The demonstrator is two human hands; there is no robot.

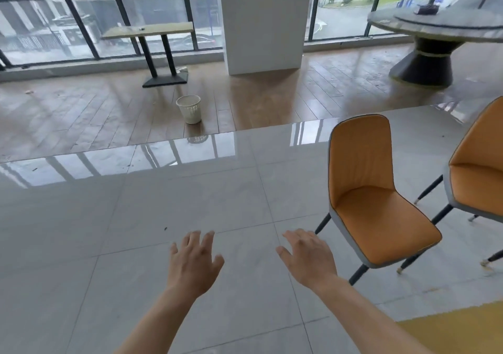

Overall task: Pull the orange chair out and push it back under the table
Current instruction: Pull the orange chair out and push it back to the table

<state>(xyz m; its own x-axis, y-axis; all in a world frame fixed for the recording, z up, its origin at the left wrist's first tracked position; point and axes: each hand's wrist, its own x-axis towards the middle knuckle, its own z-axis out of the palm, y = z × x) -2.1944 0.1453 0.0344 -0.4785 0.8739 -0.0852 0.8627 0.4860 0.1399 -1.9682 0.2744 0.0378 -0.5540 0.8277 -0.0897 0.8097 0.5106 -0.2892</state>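
Note:
An orange chair (373, 190) with a grey shell and dark legs stands on the grey tiled floor at the right, its seat facing me. A second orange chair (479, 171) stands further right, cut off by the frame edge. My left hand (194, 263) and my right hand (307, 258) are stretched out low in front of me, palms down, fingers spread, holding nothing. My right hand hovers just left of the nearer chair's front edge, not touching it. A yellow surface (457, 329) shows at the bottom right corner.
A white waste basket (189, 108) stands on the wooden floor ahead. Behind it are a small rectangular table (148, 30) by the windows, a white pillar (264, 21), and a round stone table (435, 26) on a dark pedestal at the far right.

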